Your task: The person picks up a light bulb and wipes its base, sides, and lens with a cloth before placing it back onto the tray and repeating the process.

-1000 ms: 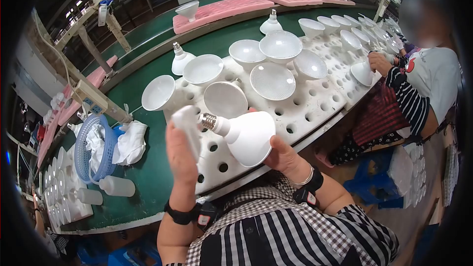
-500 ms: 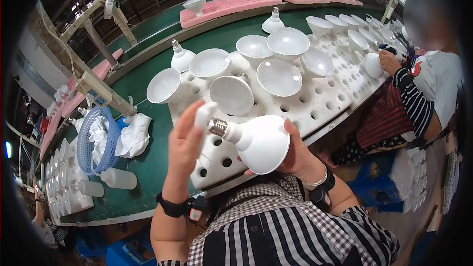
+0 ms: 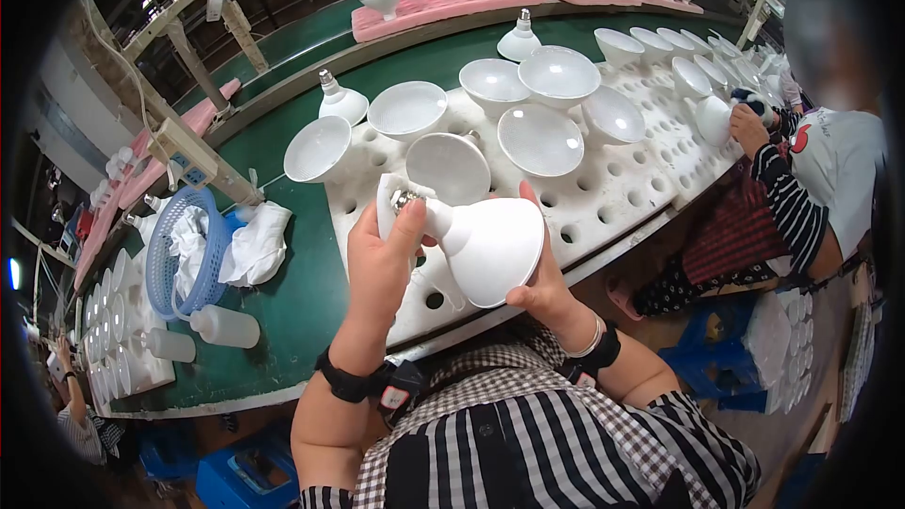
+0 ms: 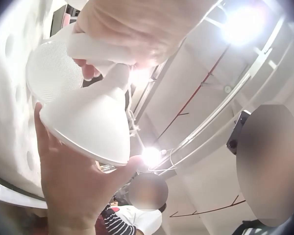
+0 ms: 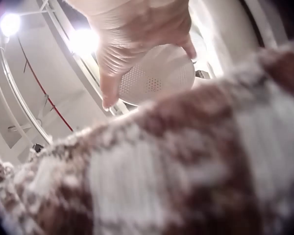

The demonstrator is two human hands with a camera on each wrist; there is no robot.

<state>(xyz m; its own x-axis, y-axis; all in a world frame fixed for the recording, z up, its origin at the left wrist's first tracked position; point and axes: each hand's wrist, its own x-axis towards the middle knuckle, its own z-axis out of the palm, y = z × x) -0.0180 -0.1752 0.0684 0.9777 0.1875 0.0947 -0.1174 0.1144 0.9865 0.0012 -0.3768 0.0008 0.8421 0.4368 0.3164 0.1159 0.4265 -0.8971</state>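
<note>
A white reflector lamp bulb (image 3: 497, 250) lies tilted between both hands, its metal screw base toward the left. My right hand (image 3: 550, 294) grips the wide end, thumb and fingers spread around the rim; the right wrist view shows the dimpled lens (image 5: 159, 73) within that grasp. With a white cloth (image 3: 386, 200) in its fingers, my left hand (image 3: 377, 254) pinches the screw base, thumb on the near side. In the left wrist view the cloth (image 4: 95, 49) wraps near the bulb's narrow neck. Beneath the bulb is a white board with holes (image 3: 584, 193).
Several similar bulbs (image 3: 540, 139) stand lens-up in the board. Two more (image 3: 341, 104) stand base-up behind it. On the left are a blue basket (image 3: 205, 264) with white cloths and plastic bottles (image 3: 226, 326). Another person (image 3: 820, 160) works at the right.
My left hand has come in from beside the screw base, and its thumb and cloth now close on it. The right hand keeps hold of the bulb, which has shifted slightly.
</note>
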